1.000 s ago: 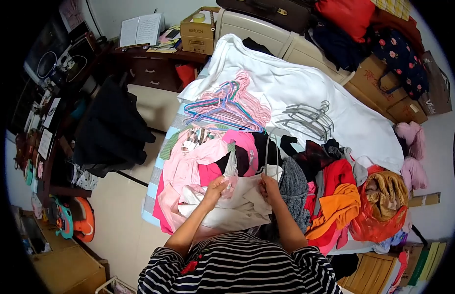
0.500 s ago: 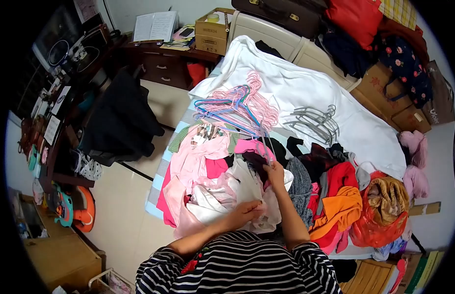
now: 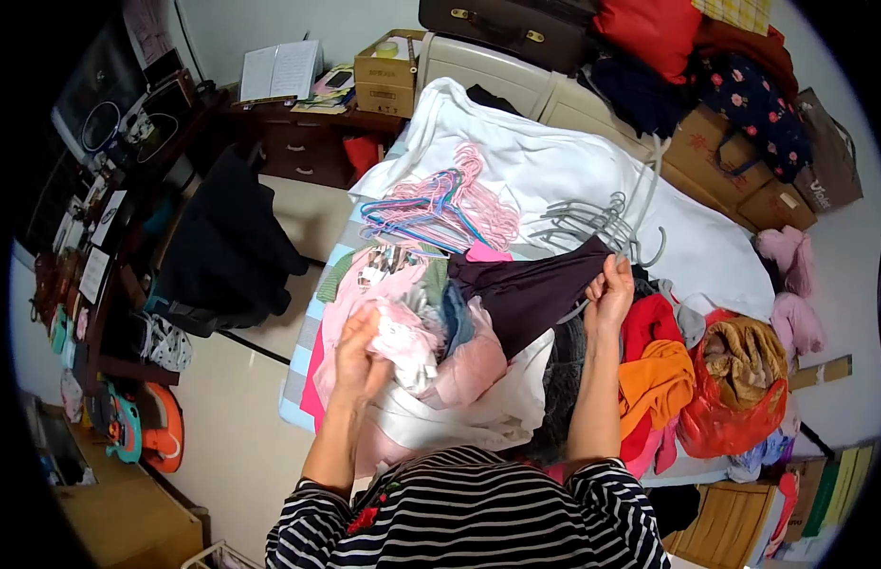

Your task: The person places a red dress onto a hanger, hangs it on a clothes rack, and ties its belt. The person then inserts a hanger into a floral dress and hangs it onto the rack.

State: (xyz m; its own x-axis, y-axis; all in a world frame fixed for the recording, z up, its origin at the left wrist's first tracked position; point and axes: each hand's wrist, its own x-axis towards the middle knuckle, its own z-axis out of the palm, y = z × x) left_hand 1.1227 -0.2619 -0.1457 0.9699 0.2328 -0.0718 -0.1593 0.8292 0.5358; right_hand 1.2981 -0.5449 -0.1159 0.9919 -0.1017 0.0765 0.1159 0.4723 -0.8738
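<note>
My right hand (image 3: 611, 289) is closed on the upper corner of a dark purple garment (image 3: 531, 294), which is stretched out over the pile. A light grey hanger (image 3: 646, 194) sticks up beside that hand; whether the fingers also grip it I cannot make out. My left hand (image 3: 362, 356) is closed around a bunched pink and white garment (image 3: 407, 343) above the pile. Under and around it lie a pink sheer cloth (image 3: 469, 365), a white cloth (image 3: 502, 398) and a blue piece (image 3: 455, 318).
Pink and blue hangers (image 3: 440, 209) lie in a heap on the bed, with grey hangers (image 3: 587, 223) to their right on a white sheet (image 3: 545, 142). Orange clothing (image 3: 654, 379) and a red bag (image 3: 734, 417) are at the right. A chair draped in black (image 3: 227, 247) stands at the left.
My right hand has moved right and up, pulling the dark purple garment out across the pile. My left hand has moved left and up and now holds the bunched pink and white garment.
</note>
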